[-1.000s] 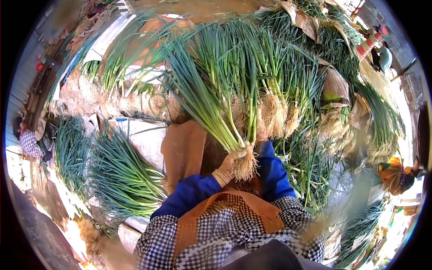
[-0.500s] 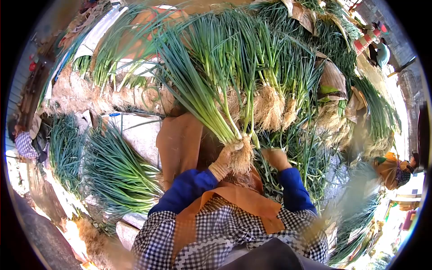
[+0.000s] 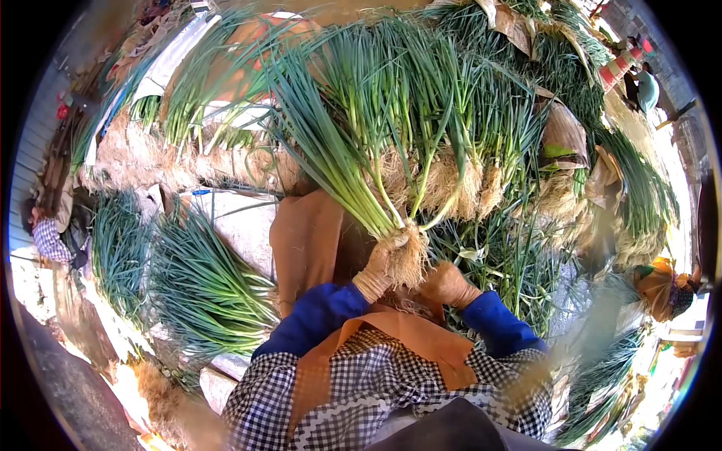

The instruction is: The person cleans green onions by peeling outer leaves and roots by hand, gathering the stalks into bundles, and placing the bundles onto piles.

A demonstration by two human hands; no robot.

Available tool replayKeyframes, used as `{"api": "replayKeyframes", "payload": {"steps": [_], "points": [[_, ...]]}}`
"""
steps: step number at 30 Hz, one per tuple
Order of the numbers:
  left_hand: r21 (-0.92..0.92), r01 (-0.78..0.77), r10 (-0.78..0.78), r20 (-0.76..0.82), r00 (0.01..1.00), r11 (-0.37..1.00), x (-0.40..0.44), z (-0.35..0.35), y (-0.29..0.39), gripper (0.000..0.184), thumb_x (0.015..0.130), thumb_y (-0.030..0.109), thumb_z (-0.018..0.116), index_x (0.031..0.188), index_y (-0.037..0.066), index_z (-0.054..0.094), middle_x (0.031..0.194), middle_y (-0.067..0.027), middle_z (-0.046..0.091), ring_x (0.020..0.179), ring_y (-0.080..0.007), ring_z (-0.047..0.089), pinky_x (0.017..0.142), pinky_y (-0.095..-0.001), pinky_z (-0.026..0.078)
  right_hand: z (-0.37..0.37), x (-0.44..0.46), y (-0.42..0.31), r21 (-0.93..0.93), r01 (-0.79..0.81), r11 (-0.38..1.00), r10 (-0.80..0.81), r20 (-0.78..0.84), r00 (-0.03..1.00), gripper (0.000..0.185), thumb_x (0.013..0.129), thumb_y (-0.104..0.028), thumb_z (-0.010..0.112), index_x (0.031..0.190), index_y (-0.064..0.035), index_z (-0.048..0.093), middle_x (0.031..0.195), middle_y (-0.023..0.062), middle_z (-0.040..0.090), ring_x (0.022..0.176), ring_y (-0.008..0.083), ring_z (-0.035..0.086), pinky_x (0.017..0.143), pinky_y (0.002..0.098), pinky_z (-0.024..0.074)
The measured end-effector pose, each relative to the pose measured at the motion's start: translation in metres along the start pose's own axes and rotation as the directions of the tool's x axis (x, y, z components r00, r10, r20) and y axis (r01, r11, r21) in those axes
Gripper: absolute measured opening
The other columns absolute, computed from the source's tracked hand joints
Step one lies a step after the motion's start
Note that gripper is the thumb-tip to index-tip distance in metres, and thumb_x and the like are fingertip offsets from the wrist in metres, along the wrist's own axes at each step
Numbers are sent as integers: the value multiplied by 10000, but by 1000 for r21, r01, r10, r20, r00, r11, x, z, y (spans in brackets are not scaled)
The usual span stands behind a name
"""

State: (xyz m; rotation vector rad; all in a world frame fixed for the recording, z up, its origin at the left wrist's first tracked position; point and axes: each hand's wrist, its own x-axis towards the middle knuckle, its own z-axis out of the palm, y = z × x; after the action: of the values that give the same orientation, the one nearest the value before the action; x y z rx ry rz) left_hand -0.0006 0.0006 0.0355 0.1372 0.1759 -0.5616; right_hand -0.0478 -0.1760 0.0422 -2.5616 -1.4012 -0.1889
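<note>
A bunch of onions point(image 3: 365, 201) is sitting in the left hand point(image 3: 383, 254), fingers wrapping its base.
The right hand point(image 3: 449, 286) is resting curled beside the roots point(image 3: 408, 259), its grip unclear, seemingly working the root end; the next move is likely calling for steady left fingers. A leafy pile point(image 3: 207, 289) is lying left of them.

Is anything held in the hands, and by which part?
The left hand grips long green onions by their pale stem bases, above stringy tan roots; the right hand shows no clear hold.
</note>
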Motion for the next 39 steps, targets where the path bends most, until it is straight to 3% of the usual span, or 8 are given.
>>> {"api": "replayKeyframes", "payload": {"steps": [4, 6, 10, 20, 21, 25, 34, 39], "points": [[24, 44, -44, 14, 999, 999, -1, -3, 9, 336, 787, 18, 546, 1119, -19, 503, 1000, -143, 575, 855, -242, 602, 748, -338, 532, 19, -6, 52, 347, -597, 723, 595, 127, 794, 313, 860, -244, 513, 1068, -18, 572, 715, 71, 600, 613, 186, 592, 554, 255, 496], [-11, 88, -88, 54, 995, 996, -3, -1, 10, 343, 789, 18, 546, 1128, -14, 504, 990, -130, 584, 859, -236, 607, 753, -336, 534, -21, 58, 51, 924, -276, -266, 784, 374, 496, 435, 874, -404, 508, 1080, -23, 553, 859, 72, 607, 769, 141, 581, 660, 222, 491], [83, 48, -49, 13, 999, 995, -6, 6, 11, 298, 795, 26, 550, 1090, -12, 527, 966, -115, 593, 841, -208, 608, 742, -326, 532, 32, 106, 90, 910, -15, -414, 804, 374, 462, 442, 874, -452, 492, 1019, -40, 566, 633, 11, 539, 477, 108, 489, 442, 217, 407], [76, -11, 14, -39, 999, 997, -1, -4, 8, 279, 797, 33, 545, 1071, -18, 524, 960, -122, 592, 835, -214, 610, 764, -322, 528, -13, 23, -8, 676, -735, -62, 849, 422, 316, 275, 869, -237, 567, 685, -32, 559, 564, 16, 541, 529, 108, 503, 478, 264, 446], [14, 18, -18, 2, 1000, 1000, -2, -4, 12, 287, 795, 27, 542, 1077, -23, 519, 971, -131, 588, 852, -224, 608, 763, -333, 529, 15, -24, 6, 421, -598, 682, 616, 109, 780, 286, 852, -297, 570, 709, -50, 586, 587, 69, 571, 535, 167, 554, 504, 298, 467], [64, -17, 16, 6, 1000, 998, -5, 12, 14, 248, 789, 15, 545, 1036, 1, 538, 919, -114, 599, 802, -205, 622, 711, -334, 552, -3, -48, 33, -121, -803, 584, 706, 563, 429, 357, 799, -395, 587, 1018, -113, 606, 845, 129, 639, 802, 298, 617, 734, 371, 482], [131, -66, 67, -3, 998, 989, -11, 29, 19, 338, 776, 74, 579, 1094, 16, 481, 886, -84, 507, 740, -188, 523, 644, -312, 484, 7, 108, 64, 999, 43, 13, 626, -41, 778, 438, 821, -300, 613, 1150, -25, 527, 998, 103, 581, 936, 222, 563, 809, 342, 450], [-108, -2, 9, 64, 998, 994, -9, 17, 26, 290, 784, 65, 568, 1056, 5, 489, 841, -79, 511, 710, -177, 530, 628, -303, 486, -21, 42, 27, 258, -189, 948, 230, -143, 963, 168, 699, -85, 539, 858, -60, 585, 855, 134, 572, 762, 312, 553, 664, 394, 449]]}}
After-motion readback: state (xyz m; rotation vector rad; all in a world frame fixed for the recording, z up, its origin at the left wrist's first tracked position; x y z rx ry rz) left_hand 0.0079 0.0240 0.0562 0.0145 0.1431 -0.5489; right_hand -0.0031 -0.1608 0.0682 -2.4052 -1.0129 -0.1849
